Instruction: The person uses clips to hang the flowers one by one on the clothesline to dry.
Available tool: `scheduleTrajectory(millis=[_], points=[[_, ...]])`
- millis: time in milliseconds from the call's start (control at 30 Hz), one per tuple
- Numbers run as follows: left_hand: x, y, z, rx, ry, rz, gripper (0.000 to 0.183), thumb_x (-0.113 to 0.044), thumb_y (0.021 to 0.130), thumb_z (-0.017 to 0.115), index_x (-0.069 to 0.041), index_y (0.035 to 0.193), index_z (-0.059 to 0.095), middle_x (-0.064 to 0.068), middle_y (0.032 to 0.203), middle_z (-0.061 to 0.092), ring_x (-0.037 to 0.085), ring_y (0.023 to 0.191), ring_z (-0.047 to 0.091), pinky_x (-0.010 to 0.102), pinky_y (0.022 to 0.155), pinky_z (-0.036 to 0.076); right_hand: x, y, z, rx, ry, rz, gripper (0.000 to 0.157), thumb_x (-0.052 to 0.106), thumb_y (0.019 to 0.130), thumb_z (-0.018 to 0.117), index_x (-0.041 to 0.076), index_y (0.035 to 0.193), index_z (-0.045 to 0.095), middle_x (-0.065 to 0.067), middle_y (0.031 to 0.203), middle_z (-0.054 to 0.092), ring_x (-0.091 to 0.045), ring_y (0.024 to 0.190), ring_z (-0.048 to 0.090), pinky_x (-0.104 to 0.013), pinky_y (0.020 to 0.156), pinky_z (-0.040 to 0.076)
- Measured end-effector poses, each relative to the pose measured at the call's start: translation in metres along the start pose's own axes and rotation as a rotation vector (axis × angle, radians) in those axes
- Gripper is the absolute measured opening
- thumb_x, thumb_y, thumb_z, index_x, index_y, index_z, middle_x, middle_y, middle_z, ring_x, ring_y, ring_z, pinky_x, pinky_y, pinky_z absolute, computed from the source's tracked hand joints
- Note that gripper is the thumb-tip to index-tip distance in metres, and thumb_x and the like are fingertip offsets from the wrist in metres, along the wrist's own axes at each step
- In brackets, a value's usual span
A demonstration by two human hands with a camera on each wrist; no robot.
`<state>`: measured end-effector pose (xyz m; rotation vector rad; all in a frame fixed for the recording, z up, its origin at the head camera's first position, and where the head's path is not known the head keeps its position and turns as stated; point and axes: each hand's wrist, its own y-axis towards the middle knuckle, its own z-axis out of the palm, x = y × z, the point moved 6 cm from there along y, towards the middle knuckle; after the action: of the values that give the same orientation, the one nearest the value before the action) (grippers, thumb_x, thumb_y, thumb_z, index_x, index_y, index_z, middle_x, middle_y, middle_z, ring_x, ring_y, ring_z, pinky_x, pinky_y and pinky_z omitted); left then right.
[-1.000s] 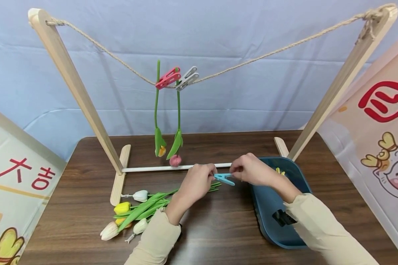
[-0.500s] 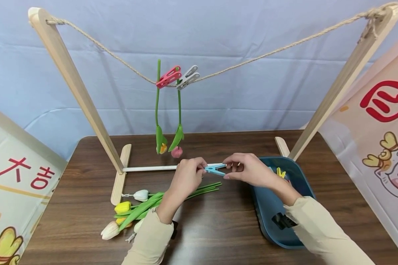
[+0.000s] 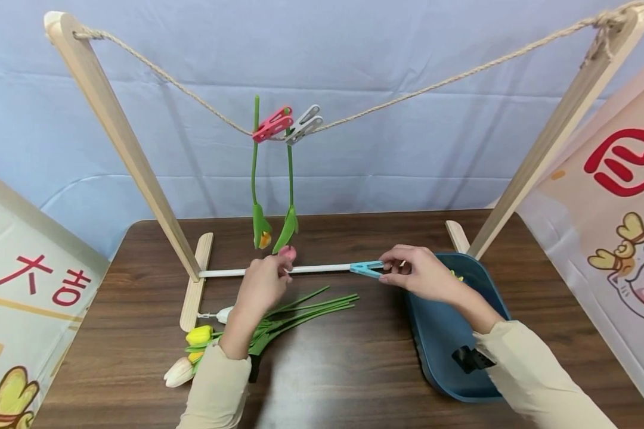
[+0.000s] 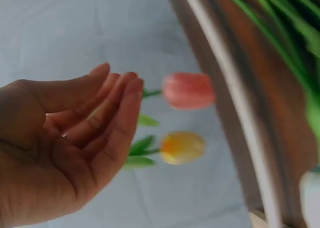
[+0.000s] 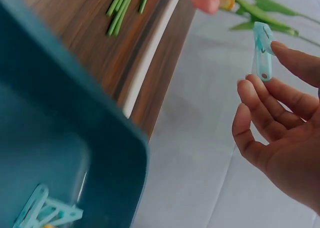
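Light-blue clothespin (image 3: 359, 268): pinched in your right hand (image 3: 423, 274) alone now
Left hand (image 3: 262, 283): you've let go; loosely curled, empty, so free

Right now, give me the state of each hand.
Left hand: open, relaxed, holding nothing.
Right hand: pinching the light-blue clothespin.
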<state>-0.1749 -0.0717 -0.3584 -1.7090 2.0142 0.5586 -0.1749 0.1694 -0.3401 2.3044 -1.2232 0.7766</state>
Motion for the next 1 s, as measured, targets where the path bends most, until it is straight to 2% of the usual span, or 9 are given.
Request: scheduleTrajectory(millis=[133,233,367,467,733,1000], points=[[0.021,-0.003,0.014,0.059,0.1,-0.082,0.008,-0.002,0.073,0.068,-0.009,0.075,0.064,0.004,0.07,0.062,0.026,0.067,0.06,0.039,0.06,0.046,-0.01,-0.007,-0.005,0.004,-0.013,0.052,0.024,0.012,0.082,0.067,-0.001,0.102,0.063,0.001,0.085,0.058,-0.011,0.07,0.052,-0.027,0.06,0.043],[0.031,-0.005,0.026,0.071,0.158,-0.12,0.011,0.002,0.069,0.063,-0.009,0.067,0.061,0.01,0.069,0.06,0.031,0.065,0.059,0.041,0.054,0.045,-0.015,-0.011,-0.005,0.006,-0.022,0.075,0.025,0.012,0.083,0.067,-0.002,0.103,0.063,0.002,0.084,0.058,-0.011,0.07,0.052,-0.026,0.059,0.042],[0.039,-0.007,0.036,0.074,0.197,-0.181,0.01,0.004,0.073,0.056,-0.003,0.071,0.062,0.02,0.077,0.062,0.039,0.07,0.06,0.046,0.055,0.047,-0.017,-0.014,-0.006,0.005,-0.036,0.083,0.025,0.012,0.084,0.066,-0.003,0.103,0.062,0.002,0.085,0.058,-0.012,0.072,0.053,-0.027,0.061,0.043],[0.045,-0.008,0.041,0.087,0.217,-0.217,0.01,0.003,0.078,0.054,0.0,0.079,0.064,0.024,0.085,0.062,0.042,0.074,0.06,0.047,0.058,0.048,-0.018,-0.016,-0.007,0.0,-0.041,0.089,0.024,0.012,0.084,0.066,-0.003,0.104,0.062,0.001,0.086,0.059,-0.012,0.074,0.054,-0.028,0.063,0.044],[0.061,-0.012,0.051,0.123,0.258,-0.238,0.011,0.002,0.078,0.053,0.001,0.08,0.064,0.024,0.086,0.063,0.041,0.075,0.061,0.047,0.06,0.048,-0.017,-0.017,-0.011,-0.006,-0.038,0.102,0.024,0.01,0.085,0.064,-0.003,0.105,0.061,-0.001,0.088,0.058,-0.013,0.075,0.053,-0.028,0.062,0.043],[0.064,-0.014,0.048,0.094,0.263,-0.236,0.013,0.002,0.078,0.051,0.002,0.079,0.064,0.025,0.084,0.062,0.043,0.074,0.06,0.048,0.059,0.049,-0.021,-0.017,-0.013,-0.034,-0.039,0.121,0.021,0.005,0.085,0.062,-0.004,0.104,0.058,-0.001,0.085,0.055,-0.014,0.071,0.05,-0.026,0.059,0.04]])
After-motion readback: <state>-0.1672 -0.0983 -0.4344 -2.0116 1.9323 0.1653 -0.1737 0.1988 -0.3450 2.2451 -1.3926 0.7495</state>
